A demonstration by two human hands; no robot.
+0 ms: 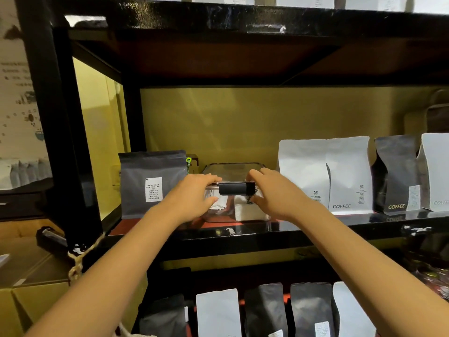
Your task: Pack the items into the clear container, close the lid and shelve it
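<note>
On the middle shelf [315,229], close to its front edge, the clear container [233,190] sits between a dark coffee bag [153,183] toward the left end and a white coffee bag [303,176] on its right. Its lid is on, the black latch [237,188] facing out, with white packets [247,210] visible through the wall. Both hands grip the near corners: the left hand [194,193] with fingers curled over the lid's rim and thumb against the side, the right hand [269,193] mirroring it.

My worry is the gap. It looks snug, so a crooked push could nudge either bag and topple it. The box also looks to be near the lip; let go too soon and it might tip forward. Whether that latch is fully snapped I can't tell; if loose, the lid could pop.
</note>
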